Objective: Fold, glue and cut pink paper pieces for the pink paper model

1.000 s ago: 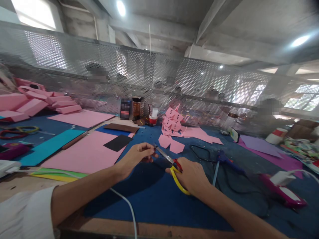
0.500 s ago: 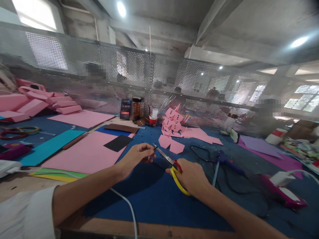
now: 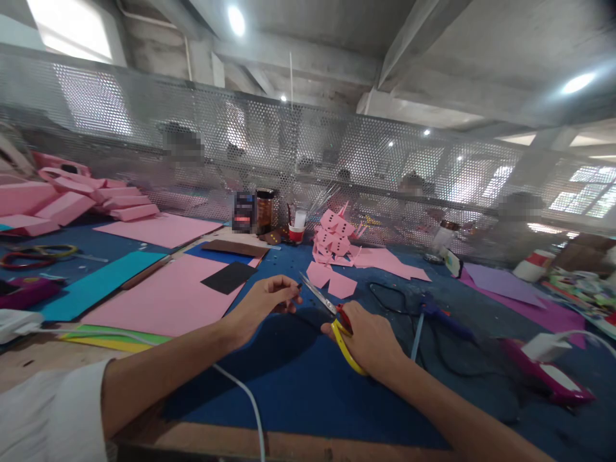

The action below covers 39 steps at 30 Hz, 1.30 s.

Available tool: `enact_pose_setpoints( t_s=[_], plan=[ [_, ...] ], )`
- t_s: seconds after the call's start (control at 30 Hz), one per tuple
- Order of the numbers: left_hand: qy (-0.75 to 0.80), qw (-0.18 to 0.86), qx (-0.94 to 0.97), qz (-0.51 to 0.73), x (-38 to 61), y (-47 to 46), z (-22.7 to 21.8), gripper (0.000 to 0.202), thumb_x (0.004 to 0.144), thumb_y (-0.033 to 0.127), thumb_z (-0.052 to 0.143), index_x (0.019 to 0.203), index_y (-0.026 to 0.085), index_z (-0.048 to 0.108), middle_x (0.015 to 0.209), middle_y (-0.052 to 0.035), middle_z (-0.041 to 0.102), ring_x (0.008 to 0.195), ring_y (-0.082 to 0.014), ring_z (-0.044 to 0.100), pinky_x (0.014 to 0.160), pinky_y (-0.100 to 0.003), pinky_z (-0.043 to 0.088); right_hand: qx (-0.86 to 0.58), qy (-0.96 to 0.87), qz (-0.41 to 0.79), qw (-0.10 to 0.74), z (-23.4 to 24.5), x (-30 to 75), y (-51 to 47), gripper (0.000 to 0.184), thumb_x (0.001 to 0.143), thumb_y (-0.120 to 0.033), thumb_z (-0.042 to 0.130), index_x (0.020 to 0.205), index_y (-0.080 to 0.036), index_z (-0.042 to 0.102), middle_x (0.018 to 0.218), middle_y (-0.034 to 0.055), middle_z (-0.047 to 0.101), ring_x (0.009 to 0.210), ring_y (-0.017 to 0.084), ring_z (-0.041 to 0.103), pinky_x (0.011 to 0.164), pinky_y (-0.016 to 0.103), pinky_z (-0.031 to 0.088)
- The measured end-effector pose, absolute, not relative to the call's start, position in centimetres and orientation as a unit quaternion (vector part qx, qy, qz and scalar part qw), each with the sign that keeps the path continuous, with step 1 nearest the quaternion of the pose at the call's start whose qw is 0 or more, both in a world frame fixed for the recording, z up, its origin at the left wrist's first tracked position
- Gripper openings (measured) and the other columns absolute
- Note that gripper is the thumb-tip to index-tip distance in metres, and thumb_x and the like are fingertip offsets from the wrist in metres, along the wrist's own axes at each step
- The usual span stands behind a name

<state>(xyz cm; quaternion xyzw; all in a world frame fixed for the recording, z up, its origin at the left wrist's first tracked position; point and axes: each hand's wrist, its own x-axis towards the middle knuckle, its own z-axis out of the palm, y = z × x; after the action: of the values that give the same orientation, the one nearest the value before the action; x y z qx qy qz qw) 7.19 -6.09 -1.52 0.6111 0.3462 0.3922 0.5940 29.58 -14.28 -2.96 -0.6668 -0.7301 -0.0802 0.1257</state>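
Observation:
My right hand (image 3: 373, 333) is wrapped round the handles of a pair of scissors (image 3: 320, 295), one loop yellow and the other red. Their blades point up and left, the tips close to the fingers of my left hand (image 3: 269, 295). That hand is closed in a pinch, and a tiny black piece (image 3: 299, 286) shows at its fingertips. A black paper sheet (image 3: 228, 277) lies on large pink paper (image 3: 158, 292) to the left. Just beyond the scissors are cut pink paper shapes (image 3: 339, 285) and a folded pink paper model with black dots (image 3: 332, 234).
A blue glue gun (image 3: 445, 317) with its cord lies right of my hand, near a magenta device (image 3: 548, 372). A white cable (image 3: 248, 391) crosses the front edge. Behind stand a brown jar (image 3: 265, 210), a red-and-white cup (image 3: 296, 233) and a perforated metal screen (image 3: 269, 141).
The scissors' tips have moved slightly right, away from my left fingertips. My left hand keeps its pinch in nearly the same place.

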Motion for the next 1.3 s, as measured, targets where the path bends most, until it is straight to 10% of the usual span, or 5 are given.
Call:
enact_pose_setpoints(
  t_s=[1.3],
  plan=[
    [0.326, 0.604, 0.619, 0.382, 7.22, -6.01, -1.91, 0.016, 0.083, 0.033, 0.065, 0.090, 0.019, 0.064, 0.084, -0.0023, 0.069, 0.071, -0.0147, 0.060, 0.072, -0.028, 0.047, -0.669, -0.733, -0.063, 0.105, -2.82, 29.28, -14.48, 0.054, 0.092, -0.071, 0.040, 0.086, -0.021, 0.057, 0.074, 0.0028, 0.065, 0.073, 0.024, 0.068, 0.056, 0.030, 0.023]
  ],
)
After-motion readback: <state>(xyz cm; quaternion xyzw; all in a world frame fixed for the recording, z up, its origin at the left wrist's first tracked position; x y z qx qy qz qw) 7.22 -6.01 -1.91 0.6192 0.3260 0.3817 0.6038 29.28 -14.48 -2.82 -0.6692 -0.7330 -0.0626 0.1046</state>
